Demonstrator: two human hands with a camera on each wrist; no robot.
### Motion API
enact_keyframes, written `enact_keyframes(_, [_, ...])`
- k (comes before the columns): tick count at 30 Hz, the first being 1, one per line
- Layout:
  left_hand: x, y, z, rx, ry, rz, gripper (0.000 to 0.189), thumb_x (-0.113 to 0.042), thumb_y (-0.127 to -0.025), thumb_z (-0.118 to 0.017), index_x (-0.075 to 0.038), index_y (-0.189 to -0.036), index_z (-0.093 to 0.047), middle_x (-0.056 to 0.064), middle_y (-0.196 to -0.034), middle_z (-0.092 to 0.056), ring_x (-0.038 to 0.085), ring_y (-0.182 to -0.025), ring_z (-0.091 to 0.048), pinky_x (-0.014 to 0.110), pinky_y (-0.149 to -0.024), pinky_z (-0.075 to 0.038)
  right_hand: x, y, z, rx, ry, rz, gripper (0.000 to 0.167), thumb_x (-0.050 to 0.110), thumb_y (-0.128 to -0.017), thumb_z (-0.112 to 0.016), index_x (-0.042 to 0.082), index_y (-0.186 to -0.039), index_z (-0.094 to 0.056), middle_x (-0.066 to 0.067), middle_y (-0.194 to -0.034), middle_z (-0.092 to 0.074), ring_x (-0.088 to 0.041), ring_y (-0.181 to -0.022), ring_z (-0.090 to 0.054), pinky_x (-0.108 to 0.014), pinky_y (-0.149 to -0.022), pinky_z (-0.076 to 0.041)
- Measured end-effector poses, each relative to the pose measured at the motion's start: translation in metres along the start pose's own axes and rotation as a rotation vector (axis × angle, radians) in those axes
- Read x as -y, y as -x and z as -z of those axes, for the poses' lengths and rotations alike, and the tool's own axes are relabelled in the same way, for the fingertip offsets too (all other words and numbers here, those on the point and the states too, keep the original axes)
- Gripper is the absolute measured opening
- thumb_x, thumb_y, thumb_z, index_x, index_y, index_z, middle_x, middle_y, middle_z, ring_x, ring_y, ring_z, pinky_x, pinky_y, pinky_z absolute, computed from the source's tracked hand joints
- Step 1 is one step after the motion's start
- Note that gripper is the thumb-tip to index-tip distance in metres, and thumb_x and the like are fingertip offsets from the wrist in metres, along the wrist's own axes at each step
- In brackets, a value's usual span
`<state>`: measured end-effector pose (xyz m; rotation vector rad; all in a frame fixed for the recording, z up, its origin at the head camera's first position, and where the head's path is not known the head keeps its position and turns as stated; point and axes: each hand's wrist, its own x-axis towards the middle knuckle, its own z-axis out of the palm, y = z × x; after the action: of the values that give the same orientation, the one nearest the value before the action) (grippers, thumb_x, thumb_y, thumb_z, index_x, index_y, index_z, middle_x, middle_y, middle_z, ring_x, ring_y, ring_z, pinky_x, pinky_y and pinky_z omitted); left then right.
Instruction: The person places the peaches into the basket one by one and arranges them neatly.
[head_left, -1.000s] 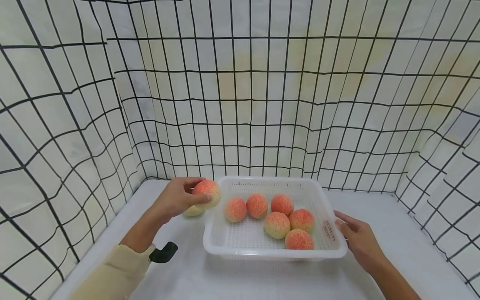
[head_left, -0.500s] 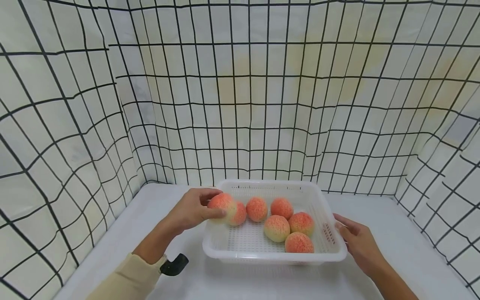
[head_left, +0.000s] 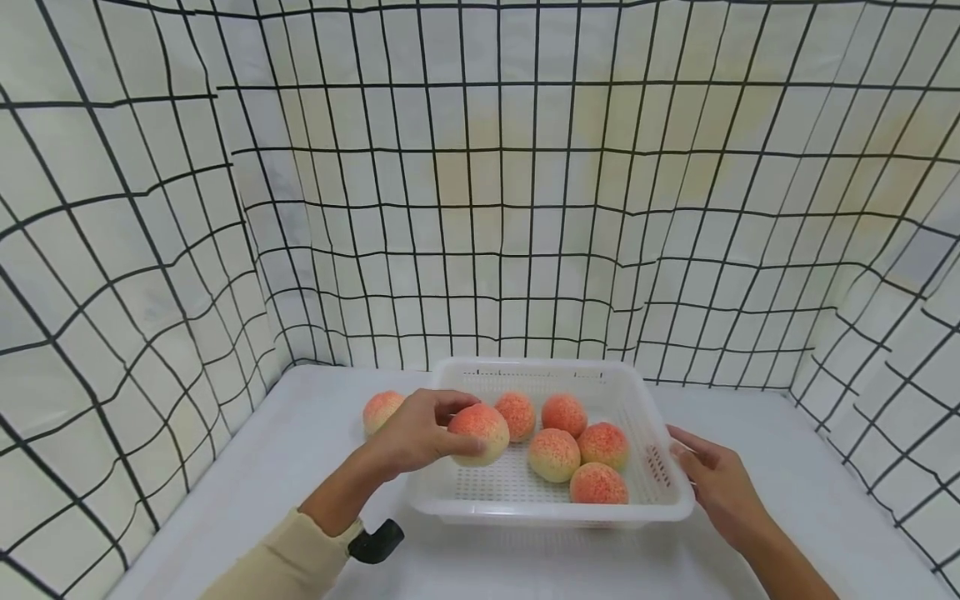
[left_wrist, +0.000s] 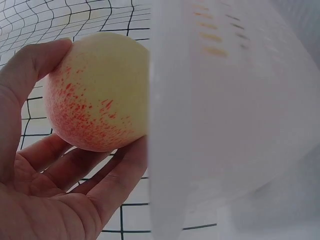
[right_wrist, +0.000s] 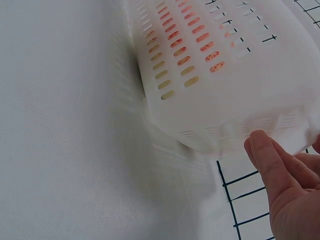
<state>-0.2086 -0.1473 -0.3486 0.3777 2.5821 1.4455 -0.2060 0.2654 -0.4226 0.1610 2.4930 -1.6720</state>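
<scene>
My left hand (head_left: 412, 435) grips a peach (head_left: 480, 433) over the left part of a white plastic basket (head_left: 525, 510). In the left wrist view, thumb and fingers lie around the pink and yellow peach (left_wrist: 97, 95), and the basket wall (left_wrist: 235, 115) covers its right edge. Several peaches (head_left: 554, 455) sit inside the basket, mostly toward its middle and right. My right hand (head_left: 716, 479) rests against the basket's right side. In the right wrist view its fairly straight fingers (right_wrist: 265, 155) touch the slotted basket's outer wall (right_wrist: 250, 90); its thumb is mostly cut off.
Another peach (head_left: 381, 410) lies on the white tabletop (head_left: 322, 400), left of the basket and behind my left wrist. Black wire grid panels (head_left: 517, 225) stand at the back and on both sides, with pale sheeting behind them.
My left hand has carried its peach rightward from outside the basket to over its left part. The peach on the table has come into fuller view. My right hand stays at the basket's side.
</scene>
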Motion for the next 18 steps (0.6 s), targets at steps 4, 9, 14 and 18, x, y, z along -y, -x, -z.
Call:
enact_keyframes(4, [-0.001, 0.000, -0.010, 0.027, 0.015, -0.009, 0.055, -0.025, -0.080, -0.089, -0.016, -0.131, -0.071, 0.000, -0.121, -0.072, 0.019, -0.105, -0.065, 0.032, -0.087, -0.058, 0.001, 0.000, 0.000, 0.004, -0.006, -0.001, 0.055, 0.029, -0.112, -0.048, 0.012, -0.162, -0.036, -0.023, -0.165, -0.039, -0.019, -0.125, -0.064, -0.035, -0.092, -0.063])
enact_keyframes(9, [-0.002, -0.002, -0.023, 0.075, 0.023, -0.038, 0.050, -0.024, -0.081, -0.089, -0.016, -0.128, -0.072, 0.000, -0.122, -0.071, 0.019, -0.108, -0.064, 0.035, -0.093, -0.058, 0.002, 0.001, 0.000, 0.000, -0.008, 0.002, 0.054, 0.028, -0.112, -0.048, 0.011, -0.162, -0.037, -0.022, -0.164, -0.041, -0.017, -0.124, -0.065, -0.035, -0.092, -0.063])
enact_keyframes(14, [-0.002, -0.003, -0.035, 0.096, -0.006, -0.043, 0.053, -0.027, -0.081, -0.090, -0.017, -0.129, -0.072, 0.000, -0.130, -0.069, 0.021, -0.117, -0.063, 0.043, -0.102, -0.057, 0.001, 0.001, -0.001, -0.003, -0.009, 0.007, 0.053, 0.027, -0.112, -0.047, 0.011, -0.162, -0.037, -0.023, -0.163, -0.041, -0.018, -0.123, -0.066, -0.036, -0.092, -0.063])
enact_keyframes(18, [-0.002, -0.005, -0.045, 0.109, -0.023, -0.061, 0.052, -0.027, -0.080, -0.090, -0.018, -0.128, -0.073, -0.001, -0.127, -0.070, 0.021, -0.116, -0.064, 0.045, -0.103, -0.056, 0.000, 0.001, -0.001, -0.004, -0.016, 0.003, 0.053, 0.026, -0.112, -0.047, 0.011, -0.162, -0.037, -0.023, -0.163, -0.042, -0.016, -0.122, -0.066, -0.034, -0.092, -0.063])
